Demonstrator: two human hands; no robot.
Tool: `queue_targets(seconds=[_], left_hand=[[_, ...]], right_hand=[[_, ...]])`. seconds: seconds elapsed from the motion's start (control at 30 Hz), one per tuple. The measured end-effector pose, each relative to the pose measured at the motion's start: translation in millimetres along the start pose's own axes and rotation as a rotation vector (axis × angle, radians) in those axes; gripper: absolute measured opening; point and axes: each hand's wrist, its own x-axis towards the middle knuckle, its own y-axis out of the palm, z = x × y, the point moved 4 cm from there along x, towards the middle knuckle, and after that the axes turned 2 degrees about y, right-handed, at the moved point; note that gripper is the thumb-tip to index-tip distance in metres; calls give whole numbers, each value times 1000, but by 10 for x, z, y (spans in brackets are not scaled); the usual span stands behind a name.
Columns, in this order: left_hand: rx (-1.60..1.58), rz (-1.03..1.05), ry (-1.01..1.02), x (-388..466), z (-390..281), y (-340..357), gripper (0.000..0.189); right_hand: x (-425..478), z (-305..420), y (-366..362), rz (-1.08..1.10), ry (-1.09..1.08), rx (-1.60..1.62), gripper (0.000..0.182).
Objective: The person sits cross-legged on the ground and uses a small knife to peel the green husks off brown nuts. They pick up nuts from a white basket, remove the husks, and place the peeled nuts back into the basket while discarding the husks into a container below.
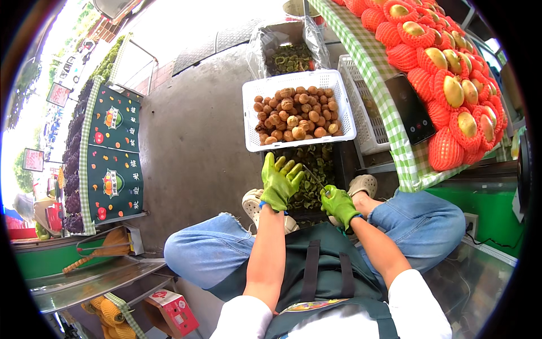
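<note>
My left hand, in a green glove, is raised with its fingers apart and holds nothing that I can see, just below a white plastic basket. Brown walnuts fill much of the basket. In my right hand, also gloved in green, is a thin metal tool, perhaps a knife, its tip pointing up and left towards my left hand. Between and beneath the hands lie green husk pieces in a dark container.
A plastic-lined box with more green pieces stands beyond the basket. At right, a checkered cloth bears a phone and net-wrapped fruit. A white crate sits beside it. Produce stand at left.
</note>
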Motion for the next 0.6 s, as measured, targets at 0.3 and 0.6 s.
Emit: queue_targets(seconds=[0.3, 0.6], left_hand=[[-148, 41, -198, 289, 941, -519, 66], [135, -256, 99, 1416, 918, -1247, 36]], right_hand=[[160, -164, 319, 62, -117, -311, 26], [280, 86, 341, 174, 202, 661, 22]])
